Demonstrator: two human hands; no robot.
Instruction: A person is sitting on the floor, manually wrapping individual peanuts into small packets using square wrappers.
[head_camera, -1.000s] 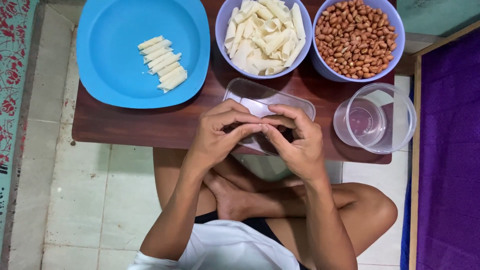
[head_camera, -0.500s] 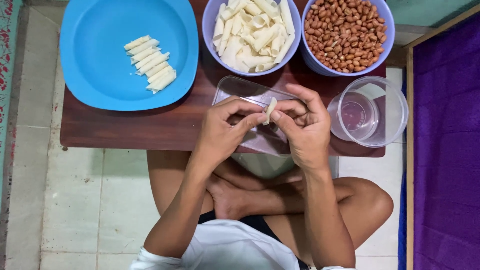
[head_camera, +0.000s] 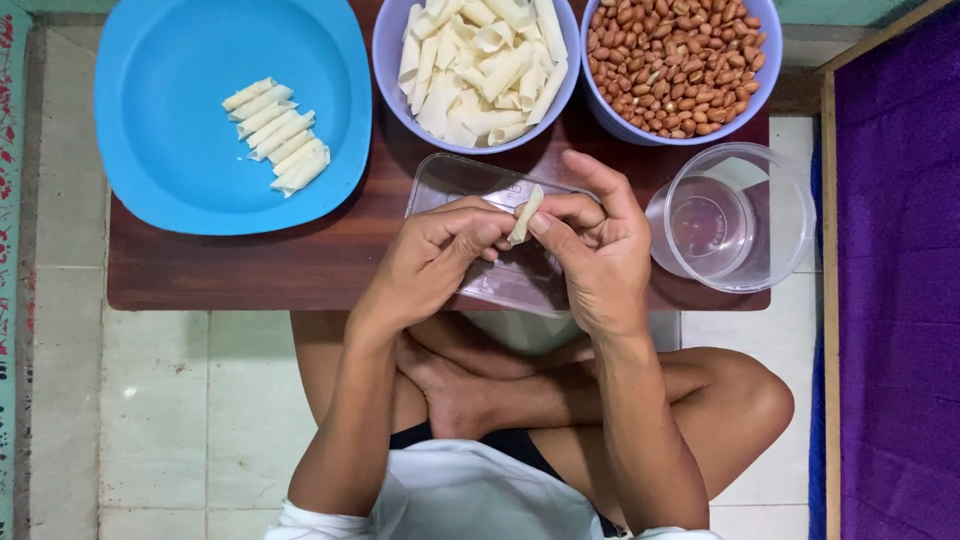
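Above the near edge of the low wooden table (head_camera: 250, 270), we have a small pale dough roll (head_camera: 524, 215) pinched between both hands: our left hand (head_camera: 445, 250) closes thumb and forefinger on its lower end, and our right hand (head_camera: 595, 245) closes its fingertips on the side, the other fingers loosely curled. The roll hangs over a clear flat plastic lid (head_camera: 480, 230) lying on the table.

What could go wrong, as we judge it: the roll is thin and soft-looking, so too hard a pinch could flatten or tear it, and a loose one could let it unroll or drop onto the lid (or past the table edge into our lap).

Around us, a blue plate (head_camera: 160, 110) with a row of finished rolls (head_camera: 275, 135) sits far left, a bowl of rolled wrappers (head_camera: 480, 65) and a bowl of peanuts (head_camera: 675, 60) sit beyond our hands, and a clear plastic cup (head_camera: 735, 215) stands just beside the right hand, close enough for a knuckle to knock it.
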